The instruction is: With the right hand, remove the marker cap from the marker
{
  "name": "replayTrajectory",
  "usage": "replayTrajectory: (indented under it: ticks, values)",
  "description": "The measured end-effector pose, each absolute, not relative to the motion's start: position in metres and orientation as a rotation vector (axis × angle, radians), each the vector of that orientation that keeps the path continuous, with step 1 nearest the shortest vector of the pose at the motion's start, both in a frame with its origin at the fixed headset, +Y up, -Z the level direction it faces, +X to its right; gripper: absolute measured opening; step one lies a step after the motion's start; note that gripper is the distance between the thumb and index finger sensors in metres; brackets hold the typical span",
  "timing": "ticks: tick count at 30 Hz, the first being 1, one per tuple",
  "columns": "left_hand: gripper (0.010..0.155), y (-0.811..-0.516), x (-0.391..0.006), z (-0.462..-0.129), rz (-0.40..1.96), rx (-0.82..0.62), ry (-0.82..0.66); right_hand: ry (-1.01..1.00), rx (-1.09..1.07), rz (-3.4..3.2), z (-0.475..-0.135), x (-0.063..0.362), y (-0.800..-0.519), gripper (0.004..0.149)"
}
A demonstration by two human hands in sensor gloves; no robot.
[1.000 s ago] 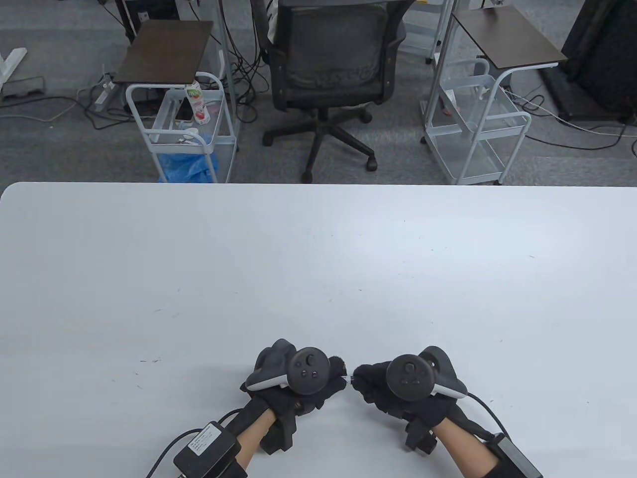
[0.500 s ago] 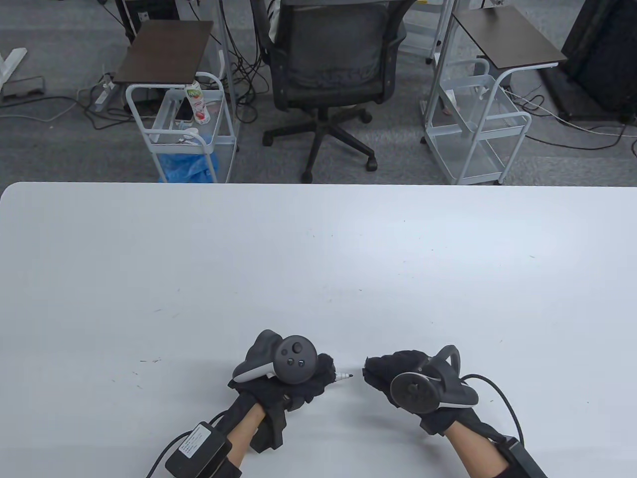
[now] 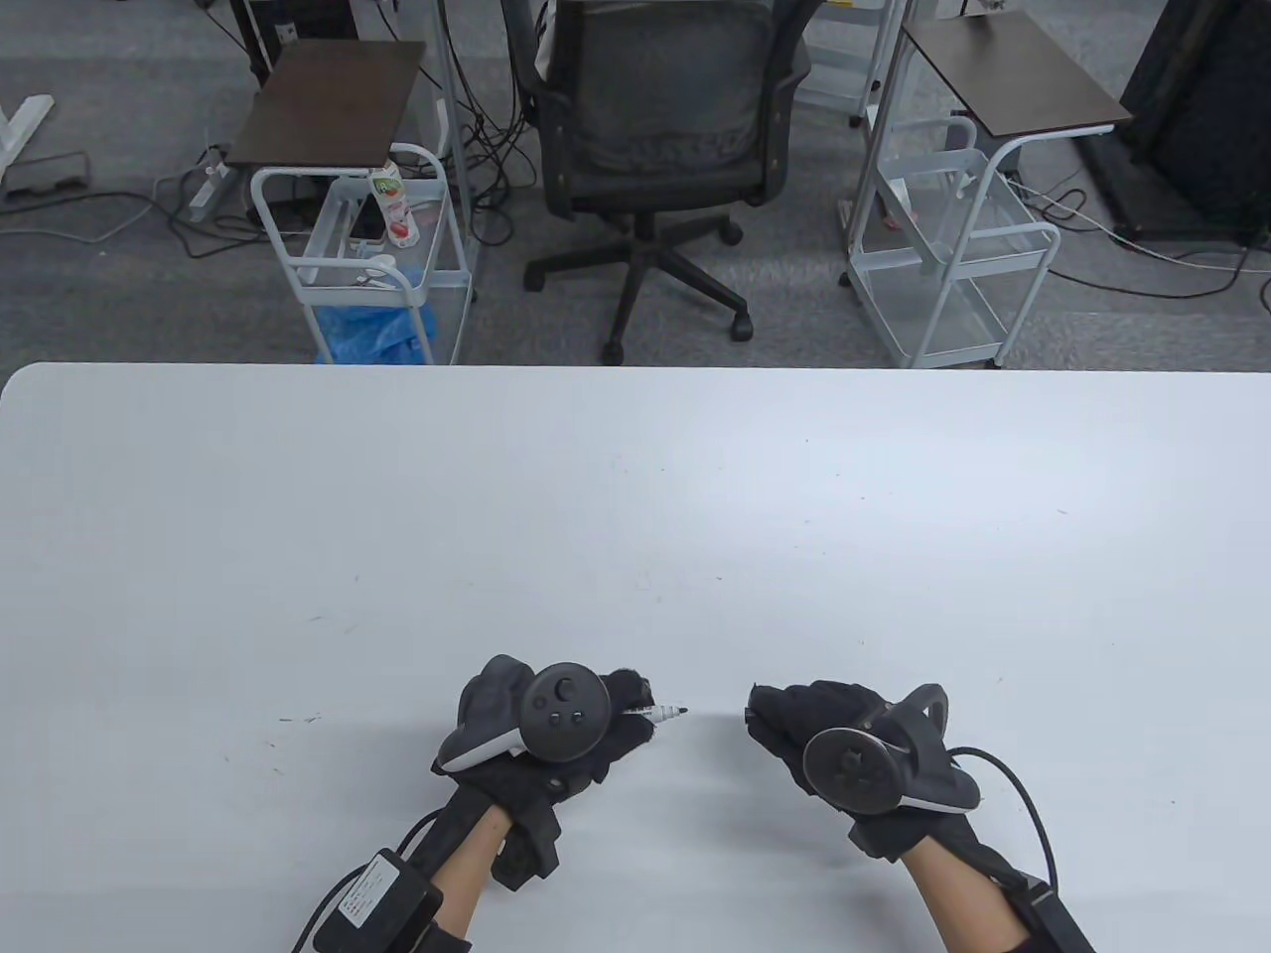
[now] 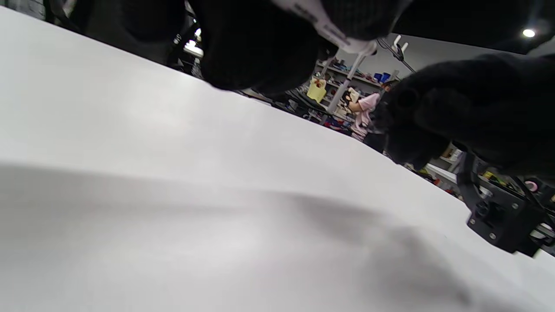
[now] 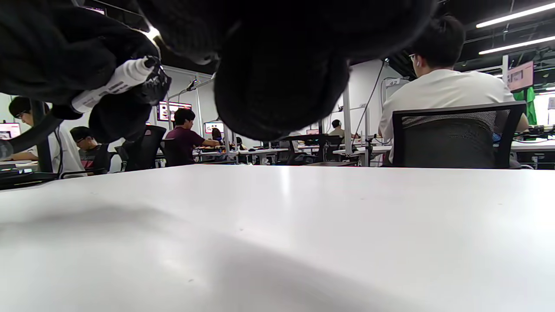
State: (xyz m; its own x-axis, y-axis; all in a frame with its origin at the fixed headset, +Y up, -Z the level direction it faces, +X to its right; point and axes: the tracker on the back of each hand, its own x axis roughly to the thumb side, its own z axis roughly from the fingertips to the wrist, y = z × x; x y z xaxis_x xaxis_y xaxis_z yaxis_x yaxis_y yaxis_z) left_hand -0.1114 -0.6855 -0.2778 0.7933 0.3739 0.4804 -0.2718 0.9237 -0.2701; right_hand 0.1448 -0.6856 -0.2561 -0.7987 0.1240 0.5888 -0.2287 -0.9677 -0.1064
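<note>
My left hand (image 3: 635,707) grips a white marker (image 3: 657,712) near the table's front edge. The marker's bare dark tip points right, toward my right hand (image 3: 767,711). The right hand is curled closed a short gap to the right of the tip. The cap does not show; it is hidden inside those fingers. In the left wrist view the white barrel (image 4: 329,30) runs between my fingers at the top, with the right hand (image 4: 468,108) beyond. In the right wrist view the marker (image 5: 110,84) sits in the left hand at upper left.
The white table (image 3: 635,516) stretches far ahead of both hands. An office chair (image 3: 655,129) and two white trolleys (image 3: 362,248) (image 3: 953,238) stand on the floor beyond its far edge. Cables trail from both wrists.
One second ago both hands met over the marker. They have pulled apart: the right hand moved right, the left hand moved left, and the marker's tip is now bare.
</note>
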Motion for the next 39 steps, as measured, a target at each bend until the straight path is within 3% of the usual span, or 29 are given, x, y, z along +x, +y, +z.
replayTrajectory:
  ticks: [12,21,29,39]
  values:
    - [0.055,-0.684,-0.141,-0.307,0.261,-0.063,-0.233,-0.203,0.86,2.795,-0.26,0.151,-0.683,0.049]
    - [0.053,-0.714,-0.16,-0.35,0.103,-0.16,-0.058,-0.217,0.85,2.806,-0.262,0.154,-0.683,0.047]
    - [0.052,-0.743,-0.168,-0.375,0.056,-0.28,0.032,-0.144,0.861,2.812,-0.263,0.153,-0.684,0.048]
    - [0.052,-0.761,-0.159,-0.381,-0.026,-0.28,0.052,-0.132,0.854,2.807,-0.264,0.153,-0.685,0.048]
